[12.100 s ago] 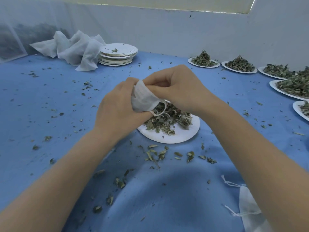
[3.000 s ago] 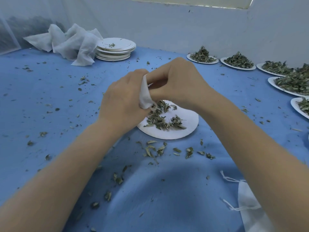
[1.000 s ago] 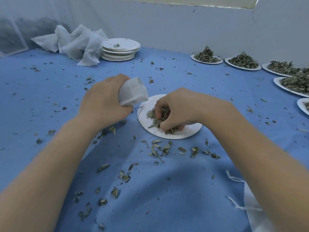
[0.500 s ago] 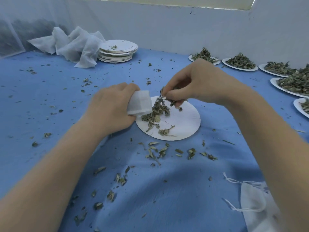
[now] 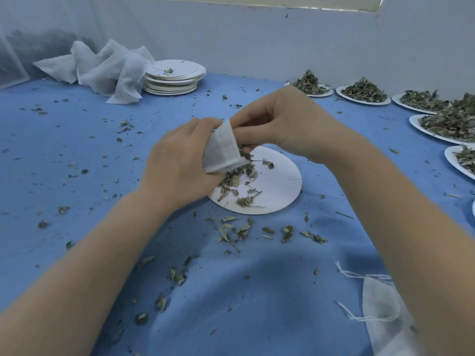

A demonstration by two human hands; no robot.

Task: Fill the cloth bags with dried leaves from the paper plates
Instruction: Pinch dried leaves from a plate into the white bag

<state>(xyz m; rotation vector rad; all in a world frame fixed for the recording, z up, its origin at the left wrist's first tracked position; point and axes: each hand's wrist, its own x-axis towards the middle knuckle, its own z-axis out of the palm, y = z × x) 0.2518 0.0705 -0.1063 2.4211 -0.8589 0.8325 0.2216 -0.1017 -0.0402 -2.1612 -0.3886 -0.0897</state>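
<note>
Two hands work over one paper plate (image 5: 280,181) in the middle of the blue-covered bench (image 5: 77,155). The left hand (image 5: 180,165) grips a small white cloth bag (image 5: 223,147), fingers curled round its side, holding it tilted just above the plate's left part with its mouth turned toward the other hand. The right hand (image 5: 280,124) has its fingertips bunched at the bag's mouth, pinching a few dried leaves (image 5: 244,150) there. A thin scatter of leaves (image 5: 236,181) lies on the plate, mostly on its left half; the right half is bare white.

Along the right edge of the bench I count five more plates in view: two heaped ones (image 5: 311,83) (image 5: 363,92) by the back wall, a third (image 5: 421,100) next to them, a large heap (image 5: 449,122) nearer, and a fifth (image 5: 462,160) cut off by the edge of view. At the back left stands one stack of empty plates (image 5: 174,78), too close-packed to count, with a bit of leaf on top. One crumpled white cloth (image 5: 102,68) lies against that stack. At the near right, one more drawstring bag (image 5: 380,309) lies flat, partly hidden by the right forearm. Loose leaf bits (image 5: 241,231) are strewn over the cover, thickest in front of the plate.
</note>
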